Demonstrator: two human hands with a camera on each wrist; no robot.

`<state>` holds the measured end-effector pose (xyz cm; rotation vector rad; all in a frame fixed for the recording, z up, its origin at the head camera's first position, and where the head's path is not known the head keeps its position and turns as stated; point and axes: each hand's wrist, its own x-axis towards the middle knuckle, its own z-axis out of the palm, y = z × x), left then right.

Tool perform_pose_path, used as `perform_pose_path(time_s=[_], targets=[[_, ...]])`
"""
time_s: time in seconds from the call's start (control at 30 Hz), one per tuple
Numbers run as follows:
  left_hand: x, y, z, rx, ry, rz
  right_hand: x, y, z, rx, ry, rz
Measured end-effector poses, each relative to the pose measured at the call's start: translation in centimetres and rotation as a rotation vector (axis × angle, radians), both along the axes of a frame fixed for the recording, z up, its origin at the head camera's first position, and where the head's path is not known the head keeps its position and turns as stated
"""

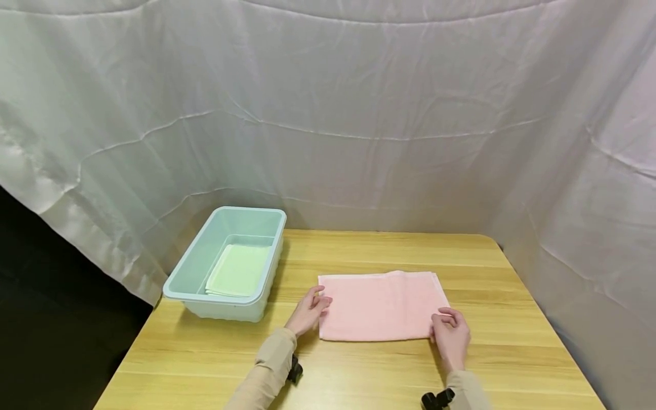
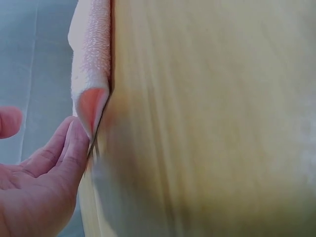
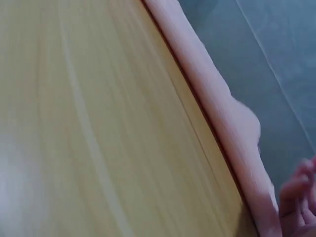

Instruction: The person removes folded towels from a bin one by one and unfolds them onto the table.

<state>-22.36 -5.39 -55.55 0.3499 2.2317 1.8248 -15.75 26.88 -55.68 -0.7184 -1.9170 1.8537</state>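
Observation:
A folded pink towel [image 1: 381, 307] lies flat on the wooden table, its layered edge showing as a rounded fold in the left wrist view. My left hand [image 1: 308, 310] is at the towel's left side, fingertips right at the edge. In the left wrist view the thumb [image 2: 9, 122] is held apart from the fingers, which lie beside the fold's end. At the towel's right side is my right hand [image 1: 452, 336], fingers loosely bent near the front right corner. Only part of that hand [image 3: 298, 197] shows in the right wrist view, beside the pink edge.
A light green plastic basin [image 1: 221, 307] stands at the table's left, with folded pale green cloths [image 1: 238, 270] inside. Grey-white curtains [image 1: 379, 125] hang behind the table [image 1: 523, 364] and along both sides.

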Motion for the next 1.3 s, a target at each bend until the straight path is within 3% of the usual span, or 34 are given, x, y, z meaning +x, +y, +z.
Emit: perform_pose_path(time_s=[0.2, 0.47, 0.6, 0.8, 1.3], targets=[[-0.1, -0.1, 0.0, -0.007, 0.045, -0.021, -0.9, -2.9, -0.1, 0.070, -0.020, 0.179], [-0.2, -0.1, -0.1, -0.114, 0.146, -0.041, -1.5, -5.2, -0.1, 0.354, -0.083, 0.279], [-0.5, -0.1, -0.2, -0.133, 0.165, -0.077, -1.9, -5.7, -0.2, 0.360, -0.103, 0.340], [-0.9, -0.2, -0.2, -0.233, 0.161, -0.104, -2.2, -6.0, -0.2, 0.391, -0.106, 0.358], [-0.9, -0.4, -0.2, -0.347, 0.243, -0.075, -2.9, -6.5, -0.6, 0.448, -0.067, 0.426]])
